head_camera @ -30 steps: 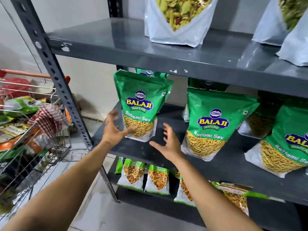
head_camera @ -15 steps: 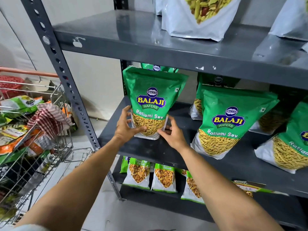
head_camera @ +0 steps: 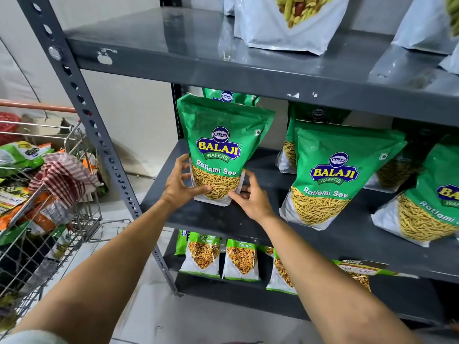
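Observation:
A green Balaji Ratlami Sev packet [head_camera: 219, 145] stands upright at the left end of the middle shelf [head_camera: 203, 217]. My left hand [head_camera: 180, 184] grips its lower left side, thumb across the front. My right hand [head_camera: 250, 197] holds its lower right corner, fingers curled round the edge. Another packet of the same kind [head_camera: 228, 95] shows just behind its top.
More Ratlami Sev packets [head_camera: 332, 175] stand to the right on the same shelf. White snack bags [head_camera: 285, 23] sit on the upper shelf, small Chana Jor Garam packets [head_camera: 203, 254] on the lower one. A wire trolley [head_camera: 49, 219] full of goods stands at the left, beside the rack's upright post [head_camera: 82, 100].
Both hands went from open in front of the packet to holding its lower sides. The view moved closer to the shelf.

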Motion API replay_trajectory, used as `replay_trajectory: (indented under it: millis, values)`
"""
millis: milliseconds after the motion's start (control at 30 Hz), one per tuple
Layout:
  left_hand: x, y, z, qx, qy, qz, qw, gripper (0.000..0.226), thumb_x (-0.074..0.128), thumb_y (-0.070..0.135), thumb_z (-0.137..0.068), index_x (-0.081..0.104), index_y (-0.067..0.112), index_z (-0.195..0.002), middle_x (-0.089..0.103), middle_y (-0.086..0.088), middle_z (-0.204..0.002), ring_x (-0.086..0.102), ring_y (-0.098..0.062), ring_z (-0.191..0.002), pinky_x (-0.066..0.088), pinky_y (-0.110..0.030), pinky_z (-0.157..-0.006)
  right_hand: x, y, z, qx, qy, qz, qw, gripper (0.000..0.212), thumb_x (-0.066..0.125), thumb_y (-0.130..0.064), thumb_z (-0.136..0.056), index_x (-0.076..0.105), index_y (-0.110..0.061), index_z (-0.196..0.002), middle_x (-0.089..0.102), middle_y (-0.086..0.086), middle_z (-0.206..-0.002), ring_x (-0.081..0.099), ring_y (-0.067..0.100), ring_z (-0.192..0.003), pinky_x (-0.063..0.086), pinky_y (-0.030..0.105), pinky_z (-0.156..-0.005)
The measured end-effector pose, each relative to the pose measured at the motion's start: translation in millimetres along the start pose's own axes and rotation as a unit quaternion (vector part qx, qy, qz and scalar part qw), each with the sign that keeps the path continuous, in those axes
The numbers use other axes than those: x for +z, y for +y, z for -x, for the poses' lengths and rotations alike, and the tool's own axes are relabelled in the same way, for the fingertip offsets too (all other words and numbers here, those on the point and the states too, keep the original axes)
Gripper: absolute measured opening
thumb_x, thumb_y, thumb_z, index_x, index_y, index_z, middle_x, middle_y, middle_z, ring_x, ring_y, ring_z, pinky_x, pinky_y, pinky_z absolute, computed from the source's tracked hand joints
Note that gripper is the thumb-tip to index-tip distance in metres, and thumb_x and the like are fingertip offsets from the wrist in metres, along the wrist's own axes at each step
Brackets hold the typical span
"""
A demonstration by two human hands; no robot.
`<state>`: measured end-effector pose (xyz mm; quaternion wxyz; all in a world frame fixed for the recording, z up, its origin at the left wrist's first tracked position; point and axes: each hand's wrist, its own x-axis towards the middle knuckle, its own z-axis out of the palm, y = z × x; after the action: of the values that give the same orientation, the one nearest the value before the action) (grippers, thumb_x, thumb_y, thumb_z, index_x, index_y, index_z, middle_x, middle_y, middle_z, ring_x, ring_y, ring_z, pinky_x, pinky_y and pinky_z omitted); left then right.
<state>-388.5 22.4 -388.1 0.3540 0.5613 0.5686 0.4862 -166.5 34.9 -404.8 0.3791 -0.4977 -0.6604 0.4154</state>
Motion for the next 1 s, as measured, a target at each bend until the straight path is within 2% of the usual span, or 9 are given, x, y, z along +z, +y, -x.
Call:
replay_trajectory:
  millis: [67,133,233,300,400,600,767,867,1000]
  values:
    - [0.0,-6.3,4.4,0.003,0.012,0.021,1.000,0.088,0.090,0.013,-0.059,0.037,0.023,-0.128,0.048,0.000,-0.126,0.053,-0.011,-0.109,0.056,-0.021,-0.074,-1.0,3.0,4.0,-0.001,0.010,0.010,1.000,0.061,0.075,-0.027,-0.079,0.040,-0.029,-0.128,0.070,-0.001,-0.103,0.068,0.011,-0.095,0.054,0.027,-0.087]
    - [-1.5,-16.3,12.7,-0.027,0.053,0.025,0.998,0.076,0.091,0.019,-0.055,0.043,0.018,-0.115,0.052,-0.004,-0.114,0.053,-0.017,-0.103,0.055,-0.031,-0.080,-5.3,7.2,14.3,0.005,0.058,0.039,0.998,0.053,0.076,-0.033,-0.077,0.045,-0.024,-0.119,0.070,0.001,-0.101,0.067,0.011,-0.093,0.054,0.024,-0.083]
    - [3.4,-31.1,32.9,-0.076,0.115,-0.021,0.990,0.055,0.088,0.043,-0.061,0.053,0.011,-0.089,0.058,-0.007,-0.085,0.054,-0.019,-0.076,0.050,-0.034,-0.075,-21.8,18.8,39.6,-0.008,0.164,0.057,0.985,0.023,0.070,-0.034,-0.081,0.052,-0.019,-0.081,0.060,-0.005,-0.070,0.057,0.003,-0.067,0.045,0.014,-0.061]
    - [18.0,-34.9,50.7,-0.050,0.147,-0.022,0.988,0.056,0.074,0.060,-0.065,0.054,0.008,-0.074,0.055,-0.007,-0.068,0.049,-0.007,-0.060,0.044,-0.023,-0.062,-37.4,27.0,57.4,-0.029,0.231,0.086,0.969,0.037,0.064,-0.032,-0.082,0.037,-0.024,-0.058,0.038,-0.009,-0.050,0.041,0.006,-0.050,0.028,0.018,-0.050]
    - [58.2,-26.3,68.1,-0.002,0.178,0.033,0.983,0.053,0.065,0.058,-0.070,0.053,0.006,-0.069,0.049,-0.009,-0.062,0.043,0.002,-0.047,0.035,-0.011,-0.051,-69.4,37.8,86.1,-0.018,0.313,0.081,0.946,0.048,0.063,-0.020,-0.074,0.022,-0.025,-0.050,0.021,-0.006,-0.044,0.029,0.009,-0.045,0.020,0.024,-0.048]
    - [165.3,14.7,83.1,0.038,0.113,0.080,0.990,0.042,0.067,0.053,-0.073,0.049,0.018,-0.061,0.049,-0.004,-0.055,0.041,-0.005,-0.047,0.038,-0.024,-0.050,-154.3,68.0,135.5,0.040,0.436,0.087,0.895,0.042,0.058,-0.016,-0.068,0.021,-0.021,-0.049,0.020,-0.004,-0.047,0.021,0.013,-0.046,0.018,0.034,-0.049]
    - [270.2,69.2,95.8,0.115,0.018,0.110,0.987,0.025,0.070,0.042,-0.074,0.050,0.031,-0.063,0.052,0.009,-0.057,0.046,-0.001,-0.052,0.040,-0.017,-0.051,-241.4,99.0,166.7,0.055,0.534,0.016,0.844,0.017,0.063,-0.021,-0.066,0.048,-0.015,-0.066,0.046,0.004,-0.058,0.043,0.007,-0.052,0.037,0.028,-0.058]
    - [330.8,102.6,94.0,0.122,0.008,0.166,0.979,0.020,0.071,0.040,-0.074,0.051,0.036,-0.070,0.053,0.010,-0.062,0.050,-0.006,-0.057,0.044,-0.022,-0.059,-288.8,120.3,172.5,0.048,0.519,-0.025,0.853,0.031,0.067,-0.023,-0.064,0.054,-0.018,-0.092,0.057,0.022,-0.087,0.053,0.015,-0.068,0.049,0.018,-0.064]
    - [397.0,128.9,76.5,0.153,-0.042,0.138,0.978,0.029,0.074,0.042,-0.072,0.051,0.031,-0.085,0.057,0.004,-0.083,0.059,-0.014,-0.070,0.052,-0.028,-0.066,-341.6,137.3,176.2,0.044,0.465,-0.024,0.884,0.055,0.079,-0.031,-0.061,0.048,-0.037,-0.106,0.056,0.014,-0.111,0.057,0.018,-0.092,0.055,0.037,-0.081]
